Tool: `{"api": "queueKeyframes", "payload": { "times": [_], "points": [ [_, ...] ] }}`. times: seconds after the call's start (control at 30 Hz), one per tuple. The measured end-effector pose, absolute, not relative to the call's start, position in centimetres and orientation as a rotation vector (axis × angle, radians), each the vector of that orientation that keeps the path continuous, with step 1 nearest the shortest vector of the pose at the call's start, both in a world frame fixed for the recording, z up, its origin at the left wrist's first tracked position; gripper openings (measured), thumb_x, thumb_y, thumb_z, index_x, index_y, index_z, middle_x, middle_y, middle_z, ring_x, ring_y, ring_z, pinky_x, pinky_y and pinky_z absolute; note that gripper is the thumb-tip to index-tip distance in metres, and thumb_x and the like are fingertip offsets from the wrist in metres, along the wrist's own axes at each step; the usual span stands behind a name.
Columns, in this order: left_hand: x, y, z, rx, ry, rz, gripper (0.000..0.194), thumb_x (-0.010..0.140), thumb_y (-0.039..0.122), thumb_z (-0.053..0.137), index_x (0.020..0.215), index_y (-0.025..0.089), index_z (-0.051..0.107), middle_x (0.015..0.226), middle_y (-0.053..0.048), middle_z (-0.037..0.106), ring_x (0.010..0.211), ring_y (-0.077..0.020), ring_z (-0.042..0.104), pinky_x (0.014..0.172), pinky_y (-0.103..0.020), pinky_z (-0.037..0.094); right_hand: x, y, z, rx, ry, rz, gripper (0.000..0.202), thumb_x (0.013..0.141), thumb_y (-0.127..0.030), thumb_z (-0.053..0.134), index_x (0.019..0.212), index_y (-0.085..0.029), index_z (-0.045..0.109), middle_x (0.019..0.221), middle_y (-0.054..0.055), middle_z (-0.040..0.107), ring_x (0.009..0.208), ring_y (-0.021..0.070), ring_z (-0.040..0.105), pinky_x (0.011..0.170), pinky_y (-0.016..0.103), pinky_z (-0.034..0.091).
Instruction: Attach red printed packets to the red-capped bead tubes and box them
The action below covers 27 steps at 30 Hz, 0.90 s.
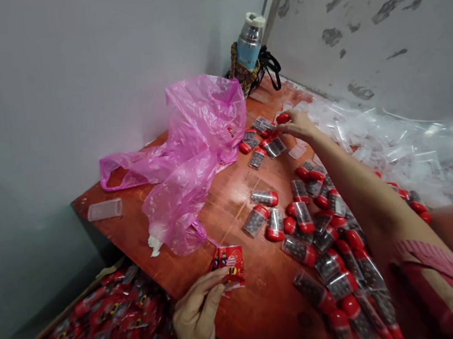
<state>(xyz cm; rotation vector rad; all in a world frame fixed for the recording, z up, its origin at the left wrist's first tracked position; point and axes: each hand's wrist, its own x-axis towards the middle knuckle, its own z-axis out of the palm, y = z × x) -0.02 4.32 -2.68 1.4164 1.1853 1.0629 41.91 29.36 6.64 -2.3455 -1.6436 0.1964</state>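
Observation:
My left hand [198,315] is at the table's near edge, with thumb and fingers pinched on a small red printed card [233,260]. My right hand [299,124] stretches to the far part of the table. Its fingers close round the red cap [283,118] of a small container; the rest of that container is hard to make out. Beside the fingers lie several clear containers with red caps and dark contents, one of them a container [257,158] near the bag. A larger heap of such containers [303,248] spreads below my right forearm.
A pink plastic bag [203,122] lies crumpled on the red table [231,202]. A clear plastic piece [105,209] rests at the left edge. Red packages fill a box [106,330] below. Clear plastic pieces [416,150] are piled right; a bottle [250,41] stands at the back.

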Motion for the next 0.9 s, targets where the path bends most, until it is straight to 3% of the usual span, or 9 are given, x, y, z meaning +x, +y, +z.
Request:
{"api": "queueKeyframes", "payload": {
  "times": [0.2,0.4,0.53,0.6,0.73,0.9],
  "points": [
    [0.3,4.8,-1.6,1.475,1.175,1.121,0.015,0.082,0.02,0.059,0.084,0.021,0.074,0.089,-0.003,0.074,0.08,-0.0163,0.07,0.073,-0.023,0.057,39.2,30.6,6.0,-2.462,-1.877,0.046,0.044,0.071,-0.04,0.064,0.105,-0.012,0.06,0.099,0.015,0.068,0.09,0.0288,0.062,0.072,0.034,0.046],
    [0.6,5.0,-0.7,1.452,1.12,1.188,0.017,0.082,0.017,0.059,0.079,0.022,0.075,0.087,-0.002,0.074,0.078,-0.0146,0.07,0.072,-0.019,0.057,40.2,25.5,8.5,-2.653,-1.858,-0.023,0.043,0.075,-0.041,0.059,0.109,-0.016,0.06,0.104,0.014,0.068,0.091,0.029,0.064,0.071,0.034,0.046],
    [0.6,5.1,-0.9,1.419,1.098,1.186,0.016,0.082,0.017,0.059,0.082,0.021,0.075,0.088,-0.002,0.074,0.076,-0.0154,0.07,0.068,-0.021,0.057,42.0,21.9,10.0,-3.045,-1.86,0.092,0.051,0.064,-0.05,0.069,0.104,-0.019,0.066,0.099,0.013,0.069,0.093,0.031,0.064,0.072,0.037,0.047],
    [0.6,5.1,-1.0,1.424,1.094,1.181,0.016,0.081,0.017,0.06,0.082,0.021,0.075,0.088,-0.003,0.074,0.076,-0.0157,0.07,0.069,-0.021,0.058,42.0,21.4,9.9,-2.913,-1.986,0.119,0.056,0.065,-0.052,0.069,0.11,-0.018,0.064,0.104,0.013,0.068,0.097,0.0301,0.062,0.077,0.036,0.047],
    [0.7,5.1,-0.8,1.445,1.123,1.178,0.016,0.081,0.02,0.06,0.076,0.02,0.075,0.084,-0.004,0.074,0.075,-0.0159,0.07,0.069,-0.021,0.057,39.5,22.8,8.2,-2.369,-2.202,0.069,0.048,0.082,-0.04,0.054,0.125,-0.018,0.054,0.121,0.012,0.062,0.106,0.0275,0.06,0.089,0.036,0.045],
    [0.8,5.0,-0.4,1.403,1.16,1.18,0.017,0.081,0.025,0.06,0.074,0.02,0.075,0.083,-0.004,0.074,0.073,-0.0172,0.07,0.066,-0.023,0.058,36.7,24.5,5.6,-2.161,-2.342,0.137,0.039,0.082,-0.024,0.048,0.12,-0.019,0.056,0.124,0.01,0.062,0.11,0.0246,0.058,0.094,0.033,0.042]
  ]
}}
